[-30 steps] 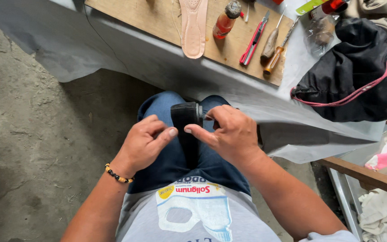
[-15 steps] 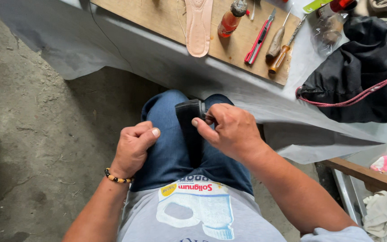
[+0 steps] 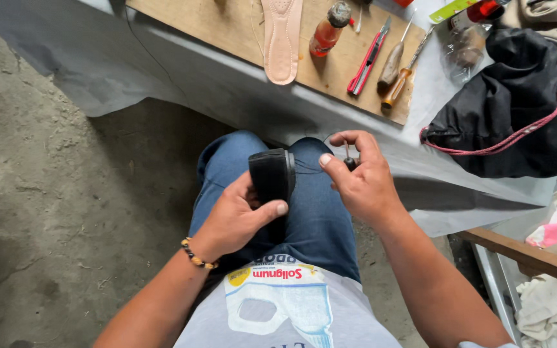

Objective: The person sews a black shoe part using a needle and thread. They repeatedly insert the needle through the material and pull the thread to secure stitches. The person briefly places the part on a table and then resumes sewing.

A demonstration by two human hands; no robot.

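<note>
A black shoe (image 3: pixel 272 177) stands heel-up between my knees over blue jeans. My left hand (image 3: pixel 236 216) is wrapped around its side, thumb pressed across the front. My right hand (image 3: pixel 359 177) is just right of the shoe, fingers pinched on a small dark-handled awl (image 3: pixel 349 160). A thin dark thread runs from the shoe to that hand. A beaded bracelet (image 3: pixel 196 254) sits on my left wrist.
A wooden board (image 3: pixel 227 29) ahead carries a tan insole (image 3: pixel 283 38), an orange glue bottle (image 3: pixel 327 29), a red cutter (image 3: pixel 369 58) and two wooden-handled tools (image 3: pixel 398 71). A black drawstring bag (image 3: pixel 517 109) lies at the right on grey sheeting. Bare concrete floor (image 3: pixel 53 193) spreads left.
My left hand has shifted from a fist beside the shoe to gripping its side. My right hand pulled away rightward off the shoe, drawing the thread out with the awl.
</note>
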